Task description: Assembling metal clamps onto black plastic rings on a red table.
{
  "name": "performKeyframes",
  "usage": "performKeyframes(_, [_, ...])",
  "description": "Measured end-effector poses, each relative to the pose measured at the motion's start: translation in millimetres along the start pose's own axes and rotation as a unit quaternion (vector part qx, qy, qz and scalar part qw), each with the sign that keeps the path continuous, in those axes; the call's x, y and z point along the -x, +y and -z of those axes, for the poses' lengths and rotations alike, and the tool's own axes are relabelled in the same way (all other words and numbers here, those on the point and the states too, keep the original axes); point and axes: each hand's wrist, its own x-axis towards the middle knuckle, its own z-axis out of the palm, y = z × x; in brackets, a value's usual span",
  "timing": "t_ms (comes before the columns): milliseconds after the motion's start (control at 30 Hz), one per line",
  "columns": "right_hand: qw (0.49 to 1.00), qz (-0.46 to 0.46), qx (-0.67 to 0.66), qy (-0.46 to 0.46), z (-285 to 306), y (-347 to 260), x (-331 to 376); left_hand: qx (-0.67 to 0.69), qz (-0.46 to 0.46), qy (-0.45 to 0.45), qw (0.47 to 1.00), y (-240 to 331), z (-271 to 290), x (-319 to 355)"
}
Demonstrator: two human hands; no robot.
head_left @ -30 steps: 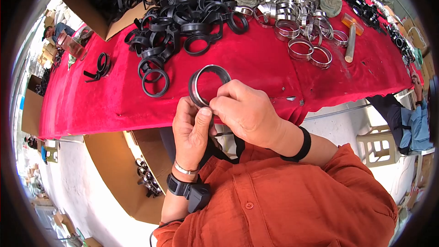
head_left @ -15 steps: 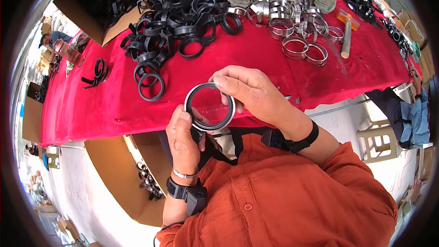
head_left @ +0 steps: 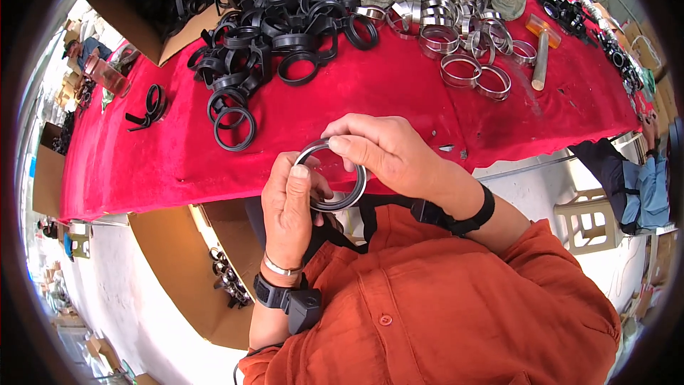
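Between my two hands is a black ring with a silver metal band around it (head_left: 344,203), tilted, just over the table's near edge. My left hand (head_left: 286,196) grips its left side, with the thumb pressed on the rim and the fingers behind. At the upper rim, my right hand (head_left: 381,150) pinches it between thumb and fingers; part of the ring is hidden there. Beyond my hands lies a pile of black plastic rings (head_left: 292,43), some with straight tabs. A heap of loose silver metal bands (head_left: 459,71) sits to its right.
The red cloth (head_left: 192,150) covers the table. A hammer with an amber head (head_left: 541,57) lies at right, a single black tabbed ring (head_left: 153,107) at left. Below the edge stands an open carton (head_left: 167,271) holding parts. Other people are at both far sides, near a stool (head_left: 584,221).
The banded ring has shifted slightly right and down and is turned more edge-on. Both hands moved with it, and my left thumb lies further up on the rim.
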Motion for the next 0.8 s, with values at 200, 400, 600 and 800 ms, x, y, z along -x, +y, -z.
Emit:
performKeyframes(200, [0.993, 0.062, 0.100, 0.002, -4.9, -17.3, 6.0, -0.058, -0.091, 0.032, 0.994, -8.6, 5.1, 3.5])
performKeyframes(400, [0.960, 0.219, 0.174, 0.022, -5.7, -15.7, 12.2, -0.203, -0.248, 0.087, 0.943, -9.7, 7.3, 7.7])
performKeyframes(600, [0.997, 0.047, 0.063, -0.009, 0.6, 0.3, 3.1, -0.100, -0.073, 0.022, 0.992, -13.1, -0.8, 3.1])
performKeyframes(800, [0.994, -0.095, -0.058, -0.001, 9.7, 10.0, 1.5, 0.253, 0.089, -0.130, 0.955, 4.3, -0.1, 6.1])
